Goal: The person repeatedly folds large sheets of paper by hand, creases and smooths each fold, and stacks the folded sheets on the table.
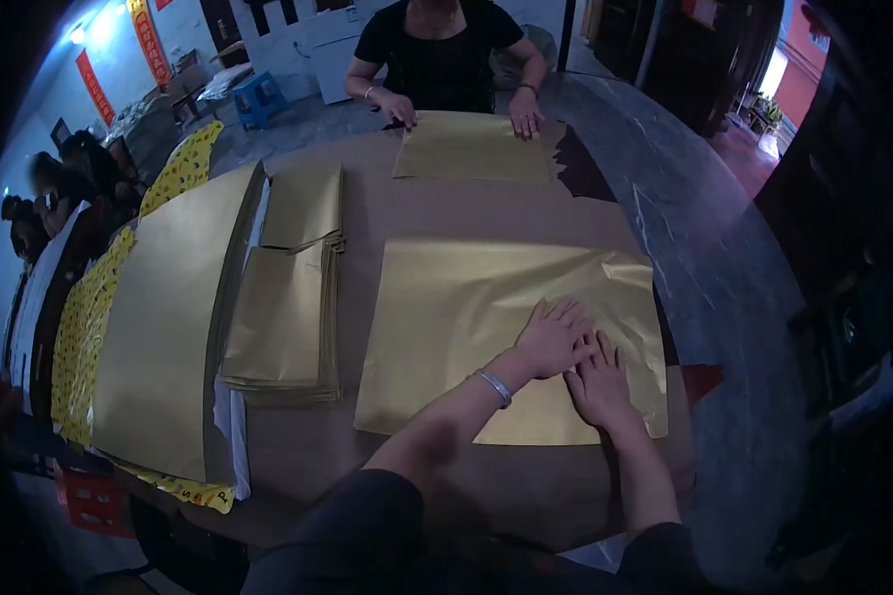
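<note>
Forearms (pixel 437 428) reach in over the near edge of the brown bench (pixel 551 496), the left one wearing a bracelet (pixel 496 388). Both hands lie palm down with fingers loosely spread, gripping nothing: the right hand (pixel 602 391) sits on the right part of a large gold sheet (pixel 437 337), and the left hand (pixel 554 343) rests just beside it, their fingers close together; whether they touch I cannot tell. This sheet lies on the bench in front of the person, creased around the fingers and toward its far right corner; whether it is one layer or doubled is unclear. The step in hand appears to be pressing or smoothing that right part. As a judgement, the next move calls for even pressure from flat palms, so the thin material neither skids nor takes a stray crease. To the left stand folded gold pieces (pixel 276 322) in a layered pile, and beyond them a broad gold stack (pixel 169 327) on yellow printed material (pixel 182 177). Across the bench, a co-worker (pixel 427 59) has both hands on a smaller gold sheet (pixel 471 149). Farther back is a blue stool (pixel 258 99).
</note>
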The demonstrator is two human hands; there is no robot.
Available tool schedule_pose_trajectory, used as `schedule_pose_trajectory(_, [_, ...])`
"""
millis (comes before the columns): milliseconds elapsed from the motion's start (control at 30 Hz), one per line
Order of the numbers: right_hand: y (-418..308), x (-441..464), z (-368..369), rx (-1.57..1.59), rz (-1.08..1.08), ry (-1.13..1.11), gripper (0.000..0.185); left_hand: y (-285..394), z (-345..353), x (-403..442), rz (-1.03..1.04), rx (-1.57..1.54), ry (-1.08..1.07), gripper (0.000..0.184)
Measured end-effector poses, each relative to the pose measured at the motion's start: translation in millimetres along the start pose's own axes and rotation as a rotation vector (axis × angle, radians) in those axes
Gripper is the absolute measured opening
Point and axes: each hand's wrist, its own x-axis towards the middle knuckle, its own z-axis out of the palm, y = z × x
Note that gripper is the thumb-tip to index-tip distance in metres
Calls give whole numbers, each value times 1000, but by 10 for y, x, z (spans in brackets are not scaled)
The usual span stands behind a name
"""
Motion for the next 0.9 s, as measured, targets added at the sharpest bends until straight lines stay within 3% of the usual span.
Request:
schedule_pose_trajectory(167, [54,-13,119,29,11,49,62,-1040,-291,-213,-119,144,58,67])
schedule_pose_trajectory(333, [5,-16,41,3,26,21,62,-1923,-784,-695,-394,155,20,65])
schedule_pose_trajectory(400, [9,-10,65,9,30,24,62,-2089,-847,-785,-720,342,200,60])
schedule_pose_trajectory(433, [19,-12,75,13,33,24,62,-2033,-857,-778,-715,340,201,60])
schedule_pose_trajectory(500, [27,-31,80,8,44,27,62,-1781,-787,-712,-507,318,463,57])
schedule_pose_trajectory(533, [30,-31,76,5,35,31,62,-1611,-670,-668,-406,198,450,56])
schedule_pose_trajectory(600, [51,-17,114,-12,19,30,62,-1353,-382,-595,-171,53,131,55])
schedule_pose_trajectory(700, [3,-26,40,13,37,16,61,-997,-315,-582,-62,-31,40,57])
schedule_pose_trajectory(767, [38,-17,68,0,38,27,60,-1133,-402,-540,-106,50,133,64])
schedule_pose_trajectory(833, [20,-15,49,13,22,16,61,-1385,-524,-530,-475,118,150,69])
schedule_pose_trajectory(900, [-27,54,-72,-24,46,-58,63,-1447,-614,-573,-443,146,117,71])
